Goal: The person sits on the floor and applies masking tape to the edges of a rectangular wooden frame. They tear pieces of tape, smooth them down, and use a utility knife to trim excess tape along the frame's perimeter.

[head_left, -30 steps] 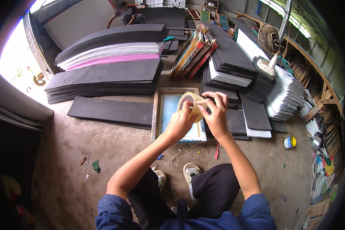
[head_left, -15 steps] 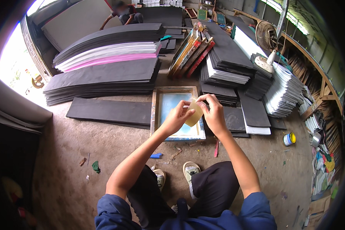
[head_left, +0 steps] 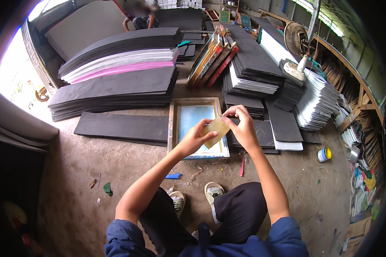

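My left hand (head_left: 194, 139) is closed around a wide, yellowish, translucent roll of tape (head_left: 217, 129), with the thumb on its near side. At the roll's upper right edge, the fingertips of my right hand (head_left: 243, 126) pinch together against it. Whether they hold a loose end of tape is too small to tell. Both hands are raised over a wooden screen-printing frame (head_left: 172, 124) with a pale blue mesh (head_left: 193, 116), which lies on the floor in front of my feet. The hands and roll hide part of the frame's right side.
Stacks of dark sheets (head_left: 115, 90) lie at left and more sheets (head_left: 253, 64) at right. Several used frames (head_left: 214, 60) lean together behind. A fan (head_left: 298, 55) and a yellow-rimmed can (head_left: 324, 154) are at right. Another person (head_left: 142, 19) crouches at the back left.
The tape roll has tilted in my left hand, showing more of its broad outer face. My right fingertips stay at its edge. The other person has shifted posture.
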`<control>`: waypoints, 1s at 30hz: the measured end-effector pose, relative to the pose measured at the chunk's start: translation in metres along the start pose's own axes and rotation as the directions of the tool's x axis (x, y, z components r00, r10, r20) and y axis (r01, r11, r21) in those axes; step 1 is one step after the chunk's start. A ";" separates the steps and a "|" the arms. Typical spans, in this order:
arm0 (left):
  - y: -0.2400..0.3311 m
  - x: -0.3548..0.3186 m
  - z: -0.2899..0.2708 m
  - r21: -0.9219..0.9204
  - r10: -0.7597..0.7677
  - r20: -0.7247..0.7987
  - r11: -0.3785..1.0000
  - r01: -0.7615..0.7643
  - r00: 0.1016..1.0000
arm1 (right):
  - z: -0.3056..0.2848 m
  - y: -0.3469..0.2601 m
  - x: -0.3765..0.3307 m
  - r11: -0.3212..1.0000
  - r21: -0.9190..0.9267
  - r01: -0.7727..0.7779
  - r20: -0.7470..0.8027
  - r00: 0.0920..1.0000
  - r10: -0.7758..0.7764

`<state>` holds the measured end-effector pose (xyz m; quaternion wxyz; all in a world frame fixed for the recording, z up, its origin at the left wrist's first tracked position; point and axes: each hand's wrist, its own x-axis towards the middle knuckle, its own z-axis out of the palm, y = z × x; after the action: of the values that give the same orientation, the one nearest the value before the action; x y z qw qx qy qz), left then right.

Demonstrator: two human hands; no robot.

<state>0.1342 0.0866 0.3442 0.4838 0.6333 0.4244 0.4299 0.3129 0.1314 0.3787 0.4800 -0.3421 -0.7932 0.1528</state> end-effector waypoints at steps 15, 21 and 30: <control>0.016 0.003 0.011 0.010 0.067 -0.092 0.998 -0.066 0.993 | -0.001 -0.004 0.004 0.999 0.033 0.034 -0.184 0.983 -0.027; 0.016 0.003 0.011 -0.031 0.081 -0.065 0.996 -0.084 0.995 | 0.000 0.006 0.004 0.974 0.195 -0.117 -0.122 0.982 0.142; 0.019 0.005 0.006 -0.194 0.071 -0.029 0.978 -0.075 0.997 | 0.010 0.019 0.004 0.951 0.301 -0.071 -0.153 0.981 0.121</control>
<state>0.1437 0.0867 0.3629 0.5227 0.5931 0.3620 0.4940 0.3112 0.1489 0.3654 0.5833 -0.3168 -0.7002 0.2628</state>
